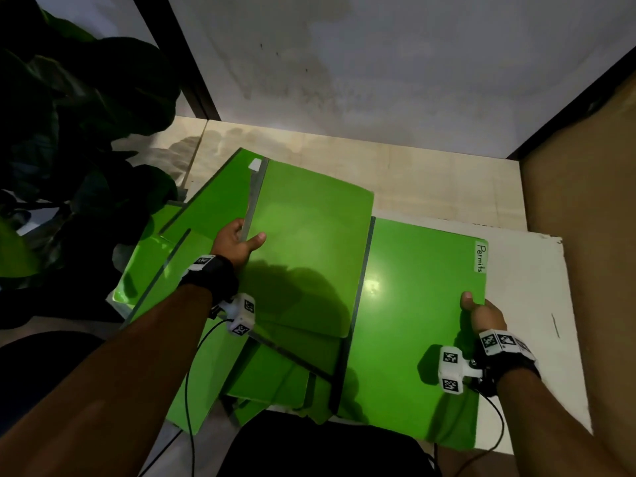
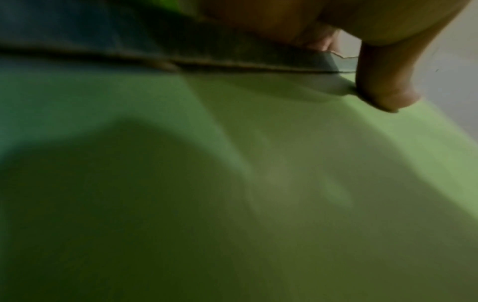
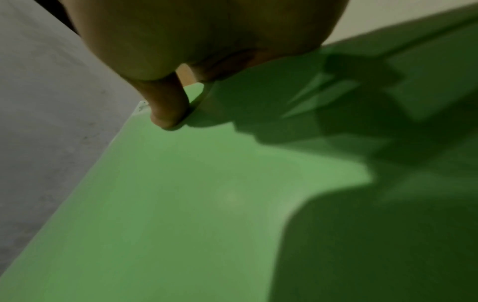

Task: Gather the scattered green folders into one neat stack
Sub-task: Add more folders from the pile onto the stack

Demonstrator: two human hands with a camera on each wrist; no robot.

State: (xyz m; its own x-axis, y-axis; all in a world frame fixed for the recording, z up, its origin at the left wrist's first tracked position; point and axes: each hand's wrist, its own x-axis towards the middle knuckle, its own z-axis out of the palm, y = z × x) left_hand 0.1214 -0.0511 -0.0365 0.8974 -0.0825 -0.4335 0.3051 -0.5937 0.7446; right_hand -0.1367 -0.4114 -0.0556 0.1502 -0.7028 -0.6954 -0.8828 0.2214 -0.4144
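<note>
Several green folders lie fanned across a pale table. My left hand (image 1: 241,241) grips the left spine edge of the middle folder (image 1: 309,235), thumb on top and fingers underneath; the left wrist view shows that thumb (image 2: 383,90) pressed on the green cover (image 2: 258,183). My right hand (image 1: 478,313) pinches the right edge of the "Permits" folder (image 1: 420,304), thumb on top, and the right wrist view shows the thumb (image 3: 168,106) on its cover (image 3: 181,204). More green folders (image 1: 206,215) overlap at the left and beneath (image 1: 275,376).
A white board (image 1: 530,304) lies under the right folder. A dark leafy plant (image 1: 86,132) crowds the left side. A brown panel (image 1: 585,235) walls off the right, and a grey wall (image 1: 378,63) stands behind. A black object (image 1: 327,449) sits at the near edge.
</note>
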